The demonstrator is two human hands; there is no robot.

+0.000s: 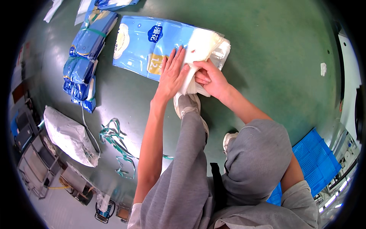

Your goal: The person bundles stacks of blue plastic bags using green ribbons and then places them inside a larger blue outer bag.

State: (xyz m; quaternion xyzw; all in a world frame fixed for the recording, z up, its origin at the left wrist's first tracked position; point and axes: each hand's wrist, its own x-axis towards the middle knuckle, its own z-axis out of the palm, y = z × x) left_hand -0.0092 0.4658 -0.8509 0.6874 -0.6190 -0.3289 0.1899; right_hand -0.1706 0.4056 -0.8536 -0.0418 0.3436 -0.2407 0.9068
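Blue bags [173, 35] stacked on green floor [270, 49]
Left hand [170, 79] flat, fingers [177, 58] extended; right hand [215, 79] gripping the white fanned edge [201, 42]

Smooth, glossy plastic bag stack [162, 47]

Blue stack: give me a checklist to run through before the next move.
1. Left hand flat on the stack: ok.
2. Right hand at the white ends: ok, touching them; firmness of grip cannot tell.
3. White ends lying flat: not ok, curled up between the hands.
4. Loose straps apart from the stack: ok, on the floor.
5. Left shoe clear of the stack: cannot tell, they overlap in view.
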